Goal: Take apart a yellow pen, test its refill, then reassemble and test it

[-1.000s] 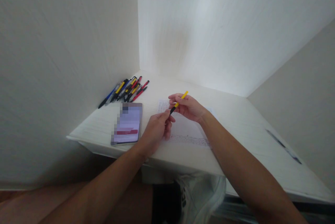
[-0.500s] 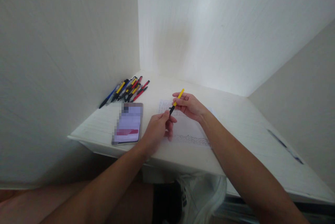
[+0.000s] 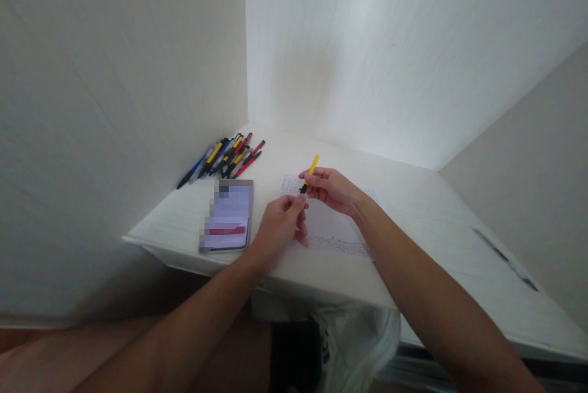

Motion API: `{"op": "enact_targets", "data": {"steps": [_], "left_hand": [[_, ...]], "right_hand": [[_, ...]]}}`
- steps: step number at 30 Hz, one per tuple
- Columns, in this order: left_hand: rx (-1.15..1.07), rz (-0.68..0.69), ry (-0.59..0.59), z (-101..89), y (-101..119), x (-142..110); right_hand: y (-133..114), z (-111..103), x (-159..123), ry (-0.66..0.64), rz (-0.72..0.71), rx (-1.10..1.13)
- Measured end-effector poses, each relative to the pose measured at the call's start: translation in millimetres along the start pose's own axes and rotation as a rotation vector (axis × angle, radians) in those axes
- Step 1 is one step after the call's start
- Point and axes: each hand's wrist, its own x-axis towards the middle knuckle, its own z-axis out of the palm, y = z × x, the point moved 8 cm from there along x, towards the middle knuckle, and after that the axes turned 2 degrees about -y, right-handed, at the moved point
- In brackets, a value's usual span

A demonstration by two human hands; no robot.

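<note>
Bottom centre, a shoe (image 3: 358, 344) below the desk edge; just above mid-frame's lower part, left hand (image 3: 282, 221) closed, finger and thumb pinching the black end of a yellow-and-black pen (image 3: 313, 165), right hand (image 3: 333, 190) half curled with fingertips on its yellow part. Under the hands, paper (image 3: 335, 224) with writing; left of them, a lit phone (image 3: 227, 215) lying on the white desk (image 3: 413, 228). Farther, left of centre, a loose pile of pens (image 3: 225, 154) beside the wall.
</note>
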Motion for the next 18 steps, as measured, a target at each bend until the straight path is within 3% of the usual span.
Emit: {"op": "enact_targets", "data": {"steps": [10,18], "left_hand": [[-0.058,-0.056,-0.023,-0.5,-7.3,1.3],[-0.07,-0.066,-0.024,0.4,-6.3,0.2]], "right_hand": [[-3.2,0.9,-5.4,-0.003,0.03,0.016],[-14.5,-2.2,-5.6,0.007,-0.097,0.206]]}}
